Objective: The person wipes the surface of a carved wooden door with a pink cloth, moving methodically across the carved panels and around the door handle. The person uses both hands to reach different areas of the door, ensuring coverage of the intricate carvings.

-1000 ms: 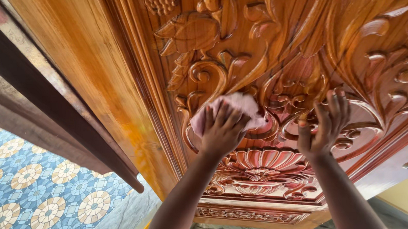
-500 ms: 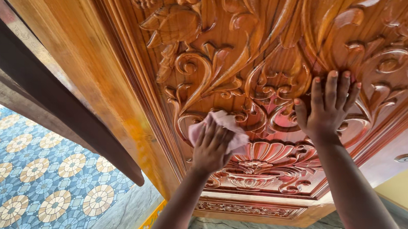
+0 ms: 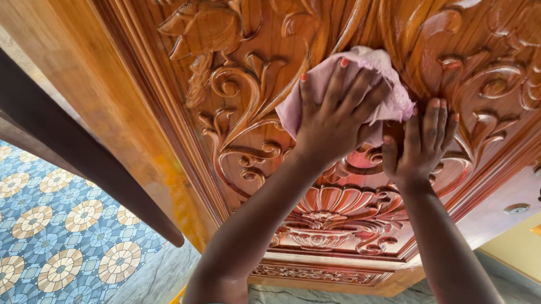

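Carved wooden door (image 3: 351,216) — left hand (image 3: 335,125) presses pink cloth (image 3: 376,75) (fingers spread); right hand (image 3: 419,148) flat, open

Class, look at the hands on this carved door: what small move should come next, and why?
Probably slide the pink cloth under the left hand down along the scroll beside it. The cloth covers only one patch of carving, and the right hand braces the door.

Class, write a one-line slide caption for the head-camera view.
Left hand presses a pink cloth against an ornately carved wooden door while the right hand rests flat on the carving beside it.
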